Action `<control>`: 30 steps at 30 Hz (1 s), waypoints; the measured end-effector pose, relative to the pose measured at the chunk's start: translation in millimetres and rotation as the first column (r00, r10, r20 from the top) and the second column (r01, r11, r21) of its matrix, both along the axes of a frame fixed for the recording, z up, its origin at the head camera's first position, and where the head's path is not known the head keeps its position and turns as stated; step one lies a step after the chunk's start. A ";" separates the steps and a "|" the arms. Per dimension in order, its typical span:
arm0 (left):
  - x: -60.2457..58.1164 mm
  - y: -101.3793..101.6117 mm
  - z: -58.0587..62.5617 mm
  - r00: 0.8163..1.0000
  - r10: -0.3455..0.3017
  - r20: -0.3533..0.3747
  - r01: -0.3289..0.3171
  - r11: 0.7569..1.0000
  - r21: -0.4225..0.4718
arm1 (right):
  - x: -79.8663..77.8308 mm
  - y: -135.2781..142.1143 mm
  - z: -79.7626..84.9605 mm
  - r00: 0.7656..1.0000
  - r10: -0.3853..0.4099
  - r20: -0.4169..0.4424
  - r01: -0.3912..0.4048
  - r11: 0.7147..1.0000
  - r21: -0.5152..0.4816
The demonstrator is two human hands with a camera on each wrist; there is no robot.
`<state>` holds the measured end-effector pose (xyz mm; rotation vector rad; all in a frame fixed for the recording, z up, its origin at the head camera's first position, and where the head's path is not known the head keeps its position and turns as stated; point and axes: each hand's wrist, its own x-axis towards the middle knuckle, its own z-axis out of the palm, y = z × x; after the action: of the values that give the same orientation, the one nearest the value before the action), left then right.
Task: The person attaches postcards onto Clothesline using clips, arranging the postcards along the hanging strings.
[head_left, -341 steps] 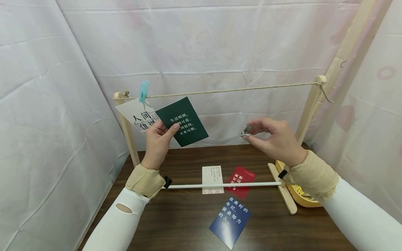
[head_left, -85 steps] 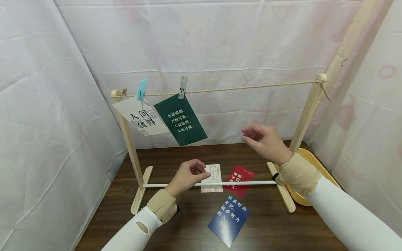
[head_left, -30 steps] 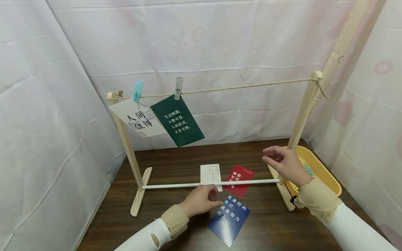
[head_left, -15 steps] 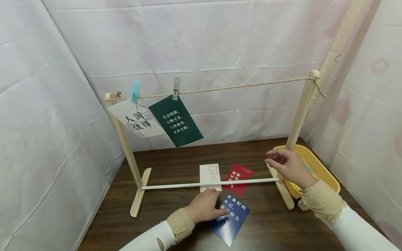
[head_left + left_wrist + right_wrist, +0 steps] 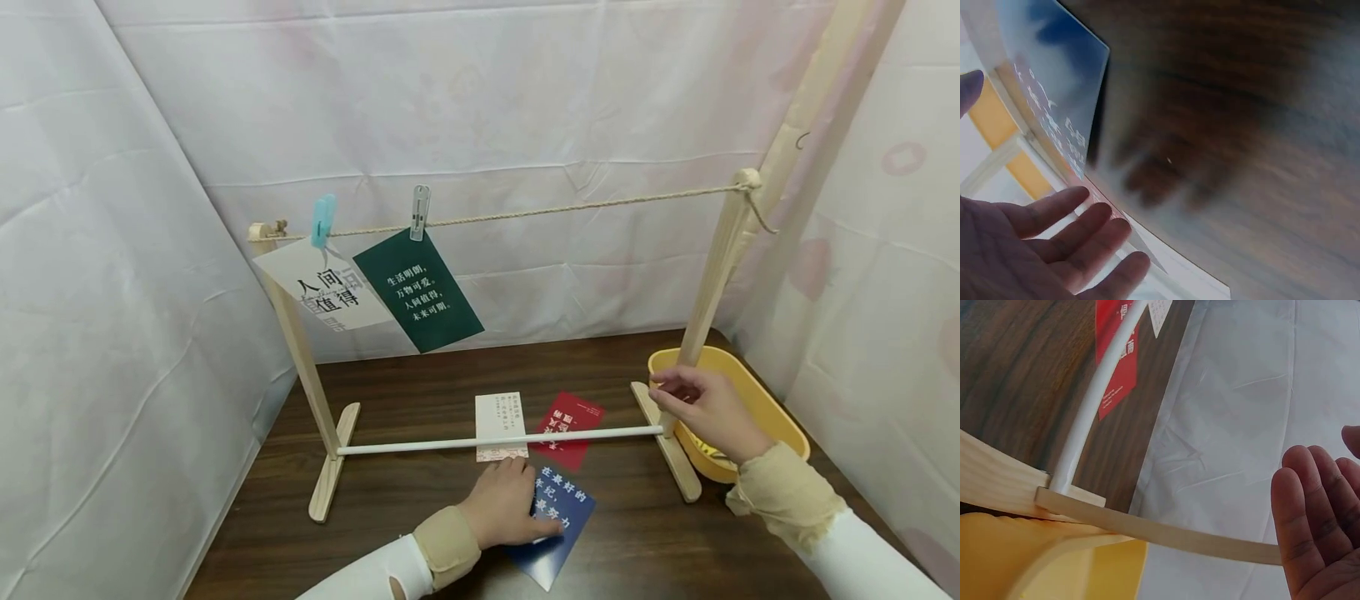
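Note:
My left hand is spread over the blue card, which lies on the table. It covers the card's left part. In the left wrist view the fingers are loosely extended beside the card's edge, nothing between them. Whether the thumb touches the card cannot be told. My right hand, fingers relaxed, hovers by the rack's right post in front of the yellow basket. A blue clothespin holds a white card on the rope. A clear-grey clothespin holds a dark green card.
A white card and a red card lie on the dark wooden table, partly under the rack's white crossbar. The wooden posts stand on flat feet. White curtains enclose the back and sides.
The green card, earlier in my left hand, now hangs from the clear-grey clothespin. My left hand has come down and rightward over the blue card. My right hand has lowered toward the basket.

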<state>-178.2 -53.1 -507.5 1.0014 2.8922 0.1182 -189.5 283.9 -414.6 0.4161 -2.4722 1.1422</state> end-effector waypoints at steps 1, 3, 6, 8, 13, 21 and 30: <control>1.3 1.0 -0.9 1.000 0.005 0.007 -0.005 1.000 -0.004 | 0.5 0.5 -1.5 1.000 -0.002 -0.001 0.002 1.000 0.001; 3.9 2.4 -1.9 1.000 0.012 0.014 -0.012 1.000 -0.015 | 1.8 2.0 -4.3 1.000 -0.006 -0.008 0.006 1.000 0.002; 6.8 4.0 -3.9 1.000 0.017 0.001 -0.017 0.999 -0.038 | 3.8 5.2 -8.3 1.000 -0.011 -0.015 0.011 1.000 -0.009; 8.1 5.0 -5.1 1.000 0.022 -0.011 -0.023 0.999 -0.046 | 4.7 8.4 -11.1 1.000 -0.013 -0.021 0.013 1.000 -0.013; 10.3 8.8 -6.2 0.999 0.029 -0.033 -0.031 0.998 -0.063 | 5.7 17.4 -14.7 0.999 -0.033 -0.022 0.032 0.999 -0.019; 15.1 12.6 -9.2 0.994 0.022 -0.108 -0.033 0.994 -0.099 | 9.1 29.3 -9.6 0.997 -0.068 0.035 0.068 0.998 -0.002; 13.1 12.1 -9.9 0.996 0.025 -0.088 -0.035 0.994 -0.104 | 8.1 46.0 -12.7 0.991 -0.134 0.023 0.132 0.990 0.049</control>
<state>-165.2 -41.0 -517.3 0.9687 2.9561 -0.0781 -181.4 329.9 -427.3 0.2465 -2.5124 1.0434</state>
